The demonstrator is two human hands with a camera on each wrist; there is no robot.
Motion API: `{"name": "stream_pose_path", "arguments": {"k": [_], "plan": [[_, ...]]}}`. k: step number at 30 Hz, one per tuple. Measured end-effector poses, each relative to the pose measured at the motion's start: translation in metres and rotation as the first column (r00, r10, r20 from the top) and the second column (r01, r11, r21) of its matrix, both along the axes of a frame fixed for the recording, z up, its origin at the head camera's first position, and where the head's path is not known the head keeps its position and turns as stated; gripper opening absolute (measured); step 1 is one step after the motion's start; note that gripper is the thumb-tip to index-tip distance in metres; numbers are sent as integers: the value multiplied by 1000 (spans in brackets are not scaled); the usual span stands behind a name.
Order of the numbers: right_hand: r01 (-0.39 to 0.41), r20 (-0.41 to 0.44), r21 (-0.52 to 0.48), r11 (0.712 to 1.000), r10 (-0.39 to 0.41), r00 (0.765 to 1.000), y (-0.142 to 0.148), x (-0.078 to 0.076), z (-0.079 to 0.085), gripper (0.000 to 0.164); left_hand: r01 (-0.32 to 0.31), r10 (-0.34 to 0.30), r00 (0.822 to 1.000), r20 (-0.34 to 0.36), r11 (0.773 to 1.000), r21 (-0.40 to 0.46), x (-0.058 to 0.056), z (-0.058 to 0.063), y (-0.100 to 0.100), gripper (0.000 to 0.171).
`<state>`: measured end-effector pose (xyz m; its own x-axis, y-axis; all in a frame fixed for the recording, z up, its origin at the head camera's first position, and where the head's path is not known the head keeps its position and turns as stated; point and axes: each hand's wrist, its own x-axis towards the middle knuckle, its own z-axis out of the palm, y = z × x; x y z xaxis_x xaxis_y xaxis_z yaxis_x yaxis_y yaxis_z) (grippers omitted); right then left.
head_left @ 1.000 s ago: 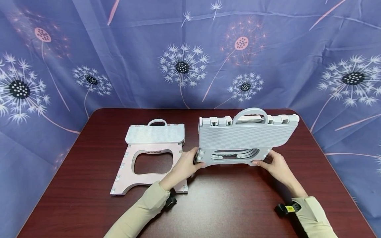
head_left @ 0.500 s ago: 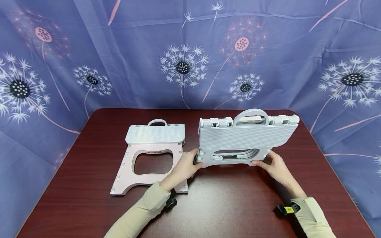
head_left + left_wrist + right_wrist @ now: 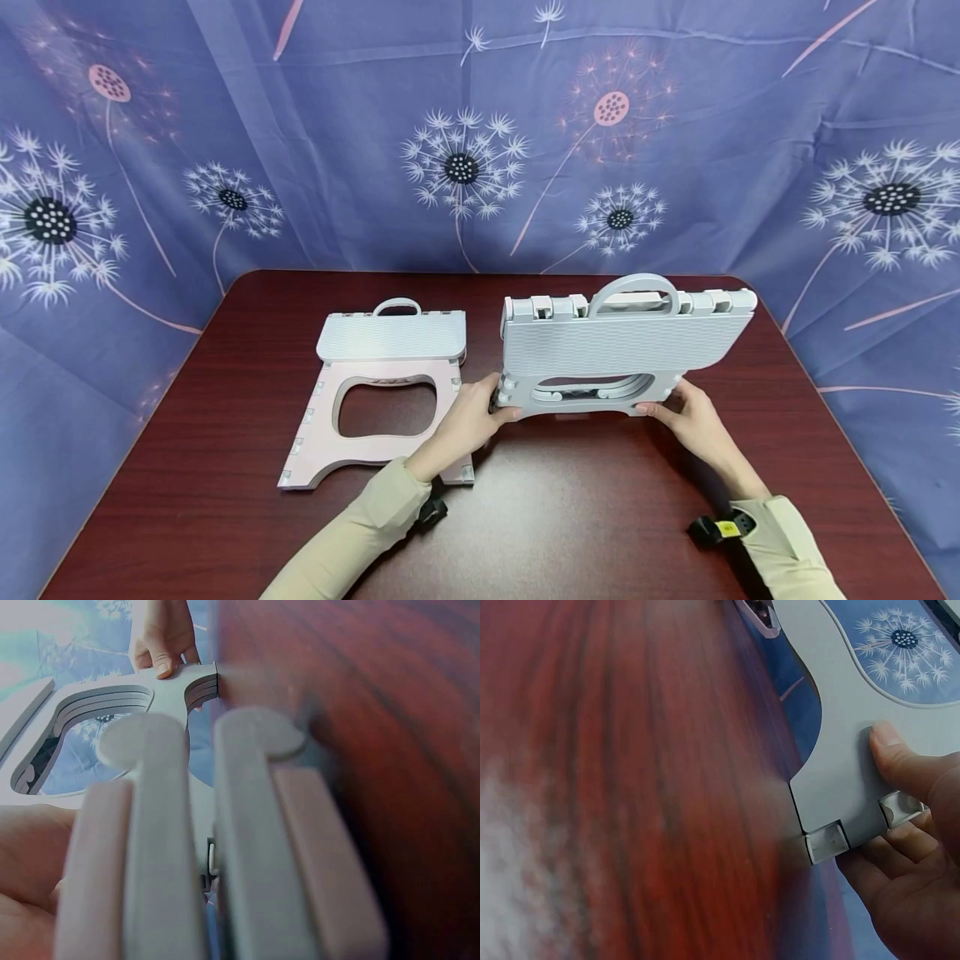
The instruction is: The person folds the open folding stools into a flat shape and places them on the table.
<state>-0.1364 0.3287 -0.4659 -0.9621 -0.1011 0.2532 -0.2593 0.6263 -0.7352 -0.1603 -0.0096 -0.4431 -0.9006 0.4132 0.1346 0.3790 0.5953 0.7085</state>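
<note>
A grey-blue folding step stool (image 3: 592,346), folded flat, is held with its handle at the top on the right half of the table. My left hand (image 3: 467,410) grips the lower left part, thumb in front. At the lower right, my right hand (image 3: 697,421) grips a leg; in the right wrist view its thumb presses the grey panel (image 3: 847,727) and its fingers lie behind. Whether the legs touch the table I cannot tell. Beside my left forearm lies a second folded stool (image 3: 318,442), with a pink leg panel and a pale blue top.
Both stools are on a dark red-brown wooden table (image 3: 570,517). Behind it and along both sides hangs a blue curtain (image 3: 337,167) with dandelion prints. Blurred grey and pink bars (image 3: 161,847) fill the foreground of the left wrist view.
</note>
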Motion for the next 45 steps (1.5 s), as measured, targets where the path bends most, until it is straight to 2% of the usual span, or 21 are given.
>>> {"name": "stream_pose_path", "arguments": {"k": [13,21,25,34,41,45], "plan": [[41,-66,19,999,-40,997,-5,2,2,31,-22,22,1000,-2,999,41,5,1,5,33],[79,-78,25,997,-76,994,-26,14,32,28,-48,48,999,-6,998,30,6,1,8,33],[95,-84,24,995,-93,992,-30,16,37,27,-61,61,998,3,997,47,7,0,9,31],[98,-87,18,995,-96,992,-29,15,33,26,-59,60,998,-10,996,65,8,0,9,30],[117,-101,34,992,-113,988,-14,5,5,29,-78,78,997,-10,995,57,9,-1,11,28],[118,-95,29,993,-115,989,-9,2,-2,29,-85,86,996,-14,995,55,9,-1,11,27]]}}
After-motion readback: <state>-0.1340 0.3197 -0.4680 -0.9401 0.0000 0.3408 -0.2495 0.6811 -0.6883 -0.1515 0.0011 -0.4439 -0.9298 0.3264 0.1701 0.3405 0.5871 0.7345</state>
